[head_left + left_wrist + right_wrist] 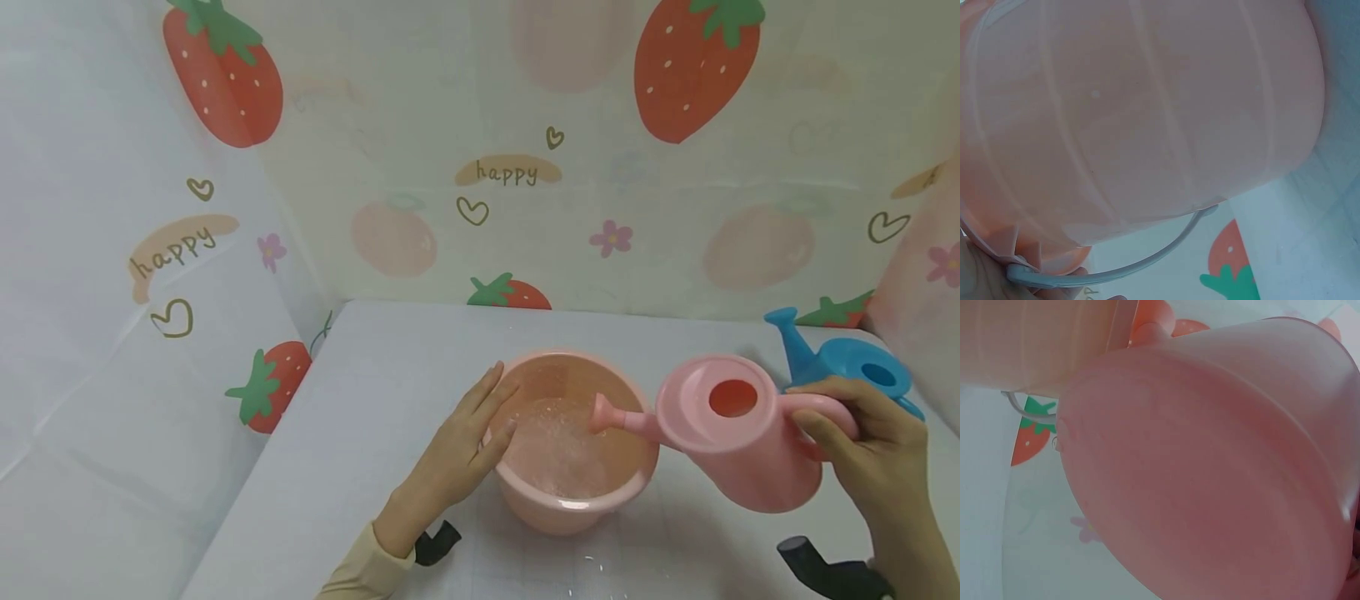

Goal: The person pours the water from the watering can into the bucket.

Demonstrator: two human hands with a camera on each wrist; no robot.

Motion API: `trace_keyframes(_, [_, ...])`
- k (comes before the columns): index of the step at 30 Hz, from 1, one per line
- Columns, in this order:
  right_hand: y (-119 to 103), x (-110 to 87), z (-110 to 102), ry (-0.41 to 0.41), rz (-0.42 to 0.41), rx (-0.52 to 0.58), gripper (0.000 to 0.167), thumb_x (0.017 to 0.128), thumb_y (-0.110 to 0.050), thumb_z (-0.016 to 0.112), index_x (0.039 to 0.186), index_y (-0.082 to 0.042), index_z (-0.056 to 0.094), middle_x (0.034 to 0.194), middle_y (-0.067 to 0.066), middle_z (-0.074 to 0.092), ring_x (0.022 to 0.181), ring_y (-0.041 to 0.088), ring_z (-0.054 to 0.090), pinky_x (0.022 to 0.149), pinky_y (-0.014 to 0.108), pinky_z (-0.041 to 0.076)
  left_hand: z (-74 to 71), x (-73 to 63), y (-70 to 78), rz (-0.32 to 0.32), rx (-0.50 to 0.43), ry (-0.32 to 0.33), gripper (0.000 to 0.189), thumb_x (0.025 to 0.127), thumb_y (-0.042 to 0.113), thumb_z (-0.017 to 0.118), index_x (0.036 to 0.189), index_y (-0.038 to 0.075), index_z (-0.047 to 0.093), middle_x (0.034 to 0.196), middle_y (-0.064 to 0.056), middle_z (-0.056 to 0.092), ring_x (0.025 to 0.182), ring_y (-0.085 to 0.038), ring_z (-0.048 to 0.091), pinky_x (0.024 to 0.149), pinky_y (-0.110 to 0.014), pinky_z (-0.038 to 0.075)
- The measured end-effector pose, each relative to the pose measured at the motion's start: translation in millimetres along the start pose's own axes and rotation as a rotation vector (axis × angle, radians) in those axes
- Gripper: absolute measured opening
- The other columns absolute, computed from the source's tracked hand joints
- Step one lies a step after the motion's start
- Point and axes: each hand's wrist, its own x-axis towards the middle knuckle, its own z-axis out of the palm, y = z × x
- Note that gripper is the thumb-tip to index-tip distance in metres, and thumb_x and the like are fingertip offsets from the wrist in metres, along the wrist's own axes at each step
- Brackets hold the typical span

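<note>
A pink bucket point(566, 525) with bubbly water inside stands on the white table. My left hand point(459, 446) rests along its left rim, fingers stretched out. At the right, my right hand point(873, 442) grips the handle of a pink watering can point(757, 475). The can is tilted, its spout head point(602, 414) reaching over the bucket's right rim. In the left wrist view the bucket's side point(1147, 112) fills most of the frame, with a grey bail handle point(1141, 267) hanging below. The can's broad base point(1197, 475) dominates the right wrist view.
A blue watering can point(862, 358) stands behind the pink one at the back right. Small water drops point(588, 560) lie on the table in front of the bucket. Strawberry-printed sheeting point(315, 183) encloses the back and sides.
</note>
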Motion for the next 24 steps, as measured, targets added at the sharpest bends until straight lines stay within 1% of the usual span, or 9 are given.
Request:
trace_keyframes(3, [0.3,0.5,-0.5,-0.004,0.008,0.021,0.023,0.081,0.009,0.064,0.1,0.019,0.058,0.096,0.001,0.068,0.083,0.009,0.058,0.073,0.01,0.048,0.1,0.3,-0.1,0.007,0.001,0.005,0.05,0.098,0.04,0.038,0.143,0.018,0.036,0.153,-0.004,0.021,0.139,-0.02,0.024,0.106,-0.043,0.033])
trace_keyframes(6, [0.4,0.8,-0.8,-0.006,0.015,0.014,0.022,0.081,0.009,0.064,0.1,0.019,0.058,0.096,0.0,0.068,0.082,0.009,0.057,0.073,0.01,0.048,0.0,0.7,-0.4,0.017,0.005,0.012,0.05,0.098,0.039,0.038,0.143,0.017,0.037,0.153,-0.005,0.023,0.139,-0.021,0.025,0.106,-0.044,0.033])
trace_keyframes(8, [0.3,1.1,-0.8,-0.01,0.015,0.012,0.023,0.081,0.009,0.064,0.1,0.019,0.058,0.096,0.0,0.068,0.083,0.009,0.057,0.073,0.01,0.048,-0.1,0.8,-0.5,0.017,0.006,0.016,0.05,0.098,0.039,0.038,0.143,0.017,0.037,0.153,-0.005,0.023,0.139,-0.021,0.026,0.106,-0.043,0.033])
trace_keyframes(10, [0.3,1.6,-0.8,-0.012,0.017,0.037,0.023,0.08,0.009,0.064,0.1,0.019,0.058,0.096,0.001,0.068,0.083,0.009,0.057,0.073,0.01,0.048,-0.3,0.9,-0.6,0.019,0.007,0.019,0.05,0.098,0.04,0.037,0.143,0.017,0.037,0.153,-0.005,0.024,0.139,-0.02,0.026,0.106,-0.043,0.033])
trace_keyframes(15, [-0.1,3.2,-0.7,-0.015,0.006,0.02,0.022,0.08,0.008,0.065,0.098,0.019,0.058,0.094,0.0,0.068,0.082,0.009,0.056,0.072,0.01,0.048,-0.3,1.0,-0.7,0.027,0.011,0.021,0.05,0.098,0.04,0.037,0.143,0.018,0.036,0.153,-0.005,0.023,0.139,-0.019,0.025,0.106,-0.043,0.033])
trace_keyframes(17, [-0.3,3.7,-0.3,-0.014,-0.003,-0.01,0.022,0.08,0.007,0.065,0.097,0.019,0.059,0.094,-0.001,0.068,0.082,0.008,0.057,0.073,0.009,0.048,-0.2,1.0,-0.8,0.028,0.012,0.021,0.05,0.098,0.04,0.037,0.143,0.018,0.036,0.153,-0.005,0.023,0.139,-0.019,0.025,0.106,-0.043,0.033])
trace_keyframes(19, [-0.3,4.0,-0.1,-0.015,-0.007,-0.005,0.022,0.08,0.007,0.066,0.097,0.019,0.059,0.094,0.0,0.068,0.082,0.009,0.057,0.073,0.01,0.048,0.1,1.0,-0.9,0.027,0.011,0.022,0.05,0.098,0.04,0.037,0.143,0.018,0.036,0.153,-0.005,0.023,0.139,-0.019,0.024,0.106,-0.043,0.033])
trace_keyframes(24, [-1.6,4.1,0.7,-0.011,0.012,-0.059,0.021,0.08,0.008,0.065,0.097,0.019,0.058,0.094,-0.002,0.068,0.081,0.008,0.057,0.073,0.009,0.048,0.5,0.4,-0.7,0.019,0.013,0.015,0.049,0.098,0.039,0.037,0.142,0.016,0.038,0.153,-0.005,0.024,0.139,-0.019,0.024,0.106,-0.043,0.033])
